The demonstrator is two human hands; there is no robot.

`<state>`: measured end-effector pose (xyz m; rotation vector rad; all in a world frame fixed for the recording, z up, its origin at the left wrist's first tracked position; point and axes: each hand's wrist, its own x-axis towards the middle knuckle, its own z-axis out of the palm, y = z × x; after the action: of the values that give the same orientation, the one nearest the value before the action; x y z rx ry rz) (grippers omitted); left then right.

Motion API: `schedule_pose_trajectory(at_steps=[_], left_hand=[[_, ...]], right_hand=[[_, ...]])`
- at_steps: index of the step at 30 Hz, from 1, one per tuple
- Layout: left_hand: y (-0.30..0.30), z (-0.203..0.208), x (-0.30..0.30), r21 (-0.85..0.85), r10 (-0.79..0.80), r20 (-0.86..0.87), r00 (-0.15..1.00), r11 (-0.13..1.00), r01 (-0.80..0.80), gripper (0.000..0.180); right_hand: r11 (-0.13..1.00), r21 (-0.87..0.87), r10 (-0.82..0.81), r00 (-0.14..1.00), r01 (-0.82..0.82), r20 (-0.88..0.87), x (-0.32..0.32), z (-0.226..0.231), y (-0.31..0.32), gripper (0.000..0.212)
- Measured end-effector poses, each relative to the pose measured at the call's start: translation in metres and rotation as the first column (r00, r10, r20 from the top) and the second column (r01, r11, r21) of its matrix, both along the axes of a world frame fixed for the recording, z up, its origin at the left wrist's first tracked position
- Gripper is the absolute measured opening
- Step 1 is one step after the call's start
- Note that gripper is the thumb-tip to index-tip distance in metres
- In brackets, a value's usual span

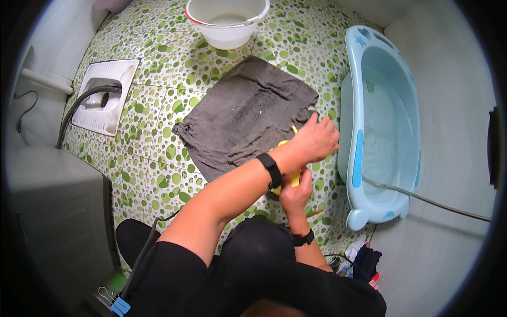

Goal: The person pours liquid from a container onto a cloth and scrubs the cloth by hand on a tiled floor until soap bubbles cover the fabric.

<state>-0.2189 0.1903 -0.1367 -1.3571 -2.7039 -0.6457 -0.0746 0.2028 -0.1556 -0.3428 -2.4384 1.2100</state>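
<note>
The dark grey, roughly rectangular cloth (248, 105) lies spread but rumpled on the white tiled floor patterned with green ovals (163, 137), its upper corner near a round white plastic basin (227, 31). The person's left hand (316, 140) crosses over to the cloth's right corner; whether its fingers pinch the fabric cannot be told. Below it, the right hand's fingers are closed around a yellow object (294, 178), mostly hidden by the left forearm, so its kind is unclear.

The crossed arms could get in each other's way, the left wrist knocking the yellow object if either hand shifts. Uneven pulling at the corner might deepen the folds or drag the cloth askew. A wide pull rightward could bump the pale blue plastic tub (356, 158), which stands just beside the left hand.
</note>
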Motion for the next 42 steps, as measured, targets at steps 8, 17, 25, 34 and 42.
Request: schedule_pose_trajectory(at_steps=[8,17,25,34,42], left_hand=[[-0.006,-0.015,-0.008,0.165,-0.026,-0.033,0.999,0.986,0.031,0.028],[-0.012,0.001,0.022,0.146,0.016,-0.003,1.000,0.989,-0.015,0.028],[-0.024,0.003,0.030,0.271,0.100,0.348,0.932,0.941,-0.202,0.032],[-0.049,0.027,0.064,0.115,0.176,0.372,0.911,0.966,-0.233,0.029],[-0.041,-0.001,0.078,-0.015,0.244,0.206,0.948,0.969,-0.247,0.030]], right_hand=[[0.998,0.049,0.036,0.998,-0.038,0.043,-0.007,-0.005,0.004,0.041],[0.999,0.030,0.033,0.999,-0.033,0.018,0.018,-0.011,-0.001,0.041],[0.993,0.082,0.083,0.996,-0.084,0.010,0.029,-0.012,0.002,0.040],[0.966,0.138,0.224,0.974,-0.217,-0.039,0.060,0.009,0.006,0.037],[0.973,0.141,0.197,0.976,-0.184,-0.092,0.076,-0.011,0.007,0.037]])
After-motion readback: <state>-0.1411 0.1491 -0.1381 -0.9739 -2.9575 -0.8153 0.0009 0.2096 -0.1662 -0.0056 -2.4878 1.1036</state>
